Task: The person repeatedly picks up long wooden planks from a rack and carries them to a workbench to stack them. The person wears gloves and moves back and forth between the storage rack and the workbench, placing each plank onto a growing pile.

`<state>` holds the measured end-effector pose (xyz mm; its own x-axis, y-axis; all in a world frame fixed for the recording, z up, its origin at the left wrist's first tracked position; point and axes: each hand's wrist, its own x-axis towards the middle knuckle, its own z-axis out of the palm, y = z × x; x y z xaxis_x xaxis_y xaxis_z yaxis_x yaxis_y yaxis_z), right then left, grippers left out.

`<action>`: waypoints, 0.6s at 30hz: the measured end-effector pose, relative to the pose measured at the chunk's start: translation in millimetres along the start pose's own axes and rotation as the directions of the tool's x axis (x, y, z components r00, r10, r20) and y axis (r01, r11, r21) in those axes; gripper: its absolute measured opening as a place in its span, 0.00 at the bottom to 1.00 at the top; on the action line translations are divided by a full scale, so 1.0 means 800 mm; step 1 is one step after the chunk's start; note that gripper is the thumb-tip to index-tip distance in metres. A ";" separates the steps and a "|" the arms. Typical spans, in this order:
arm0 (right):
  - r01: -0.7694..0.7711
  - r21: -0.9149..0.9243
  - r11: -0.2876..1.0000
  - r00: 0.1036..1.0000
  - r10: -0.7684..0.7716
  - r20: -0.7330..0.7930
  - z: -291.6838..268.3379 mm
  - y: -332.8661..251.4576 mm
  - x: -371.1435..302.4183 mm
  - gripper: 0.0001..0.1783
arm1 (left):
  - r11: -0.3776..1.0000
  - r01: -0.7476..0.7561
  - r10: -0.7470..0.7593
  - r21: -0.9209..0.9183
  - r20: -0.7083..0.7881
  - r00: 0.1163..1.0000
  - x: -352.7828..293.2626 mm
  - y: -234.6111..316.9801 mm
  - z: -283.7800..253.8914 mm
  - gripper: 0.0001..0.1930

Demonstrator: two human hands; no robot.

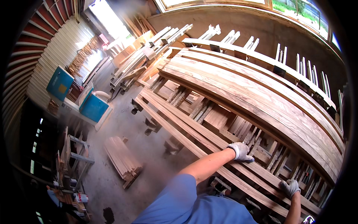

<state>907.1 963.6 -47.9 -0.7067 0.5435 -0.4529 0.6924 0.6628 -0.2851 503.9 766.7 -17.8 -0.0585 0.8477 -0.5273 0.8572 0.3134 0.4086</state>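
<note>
Both my hands wear pale work gloves and lie along a long wooden board (265, 173) on the near side of a clamping rack. My left hand (241, 151) bends its fingers over the board's far edge, the thumb pointing right along the wood. Farther right, my right hand (290, 187) has its fingers curled on the same board; their tips are partly hidden. Another narrow strip (169, 126) runs alongside, nearer to my body, with a gap between. Beyond my hands, a wide panel of joined boards (242, 93) rests on the rack.
Metal clamp bars (201, 112) cross beneath the boards, and upright clamp ends (283, 55) stand along the far side. A stack of wooden strips (122, 158) sits on the floor at left. Farther off is a blue-and-white machine (96, 107), near a metal stand (78, 155).
</note>
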 end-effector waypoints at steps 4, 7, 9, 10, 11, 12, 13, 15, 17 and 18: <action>0.013 0.052 0.999 1.000 -0.013 0.007 -0.003 -0.002 -0.002 0.44 | 1.000 0.020 -0.020 -0.017 -0.012 1.000 -0.004 0.001 0.000 0.40; 0.023 0.051 0.998 1.000 -0.022 -0.018 -0.001 -0.002 -0.001 0.44 | 1.000 0.021 -0.021 -0.001 -0.059 0.998 -0.005 0.001 0.009 0.39; 0.029 0.040 0.999 0.999 -0.028 -0.031 0.001 0.001 -0.002 0.44 | 0.999 0.047 -0.045 0.027 -0.062 0.997 -0.007 0.006 0.007 0.38; 0.031 0.034 0.999 0.999 -0.030 -0.032 0.001 0.003 -0.002 0.43 | 0.997 0.060 -0.057 0.040 -0.064 0.996 -0.008 0.008 0.007 0.38; 0.034 0.027 0.999 0.999 -0.034 -0.030 0.000 0.002 -0.003 0.43 | 0.995 0.081 -0.076 0.052 -0.092 0.993 -0.009 0.011 0.010 0.35; 0.037 0.027 0.999 0.999 -0.036 -0.031 -0.001 -0.001 -0.003 0.43 | 0.995 0.070 -0.063 0.075 -0.101 0.993 -0.009 0.014 0.011 0.34; 0.039 0.027 0.999 0.999 -0.038 -0.032 -0.001 -0.005 -0.003 0.43 | 0.993 0.060 -0.049 0.098 -0.109 0.993 -0.008 0.019 0.011 0.33; 0.050 -0.005 0.999 0.998 -0.050 -0.026 0.002 -0.007 0.000 0.43 | 0.992 0.017 0.003 0.121 -0.164 0.986 -0.008 0.025 0.015 0.28; 0.062 -0.069 0.996 0.998 -0.063 -0.018 0.011 0.003 0.006 0.44 | 0.988 0.036 -0.014 0.148 -0.149 0.989 -0.003 0.028 0.011 0.24; 0.063 -0.105 0.992 0.998 -0.064 -0.003 0.015 0.009 0.009 0.44 | 0.986 0.044 -0.021 0.163 -0.142 0.990 -0.001 0.029 0.008 0.23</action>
<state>908.6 966.0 -62.9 -0.7500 0.5014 -0.4314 0.6272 0.7462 -0.2231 527.2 770.2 -12.6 -0.1485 0.8932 -0.4244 0.9255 0.2767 0.2585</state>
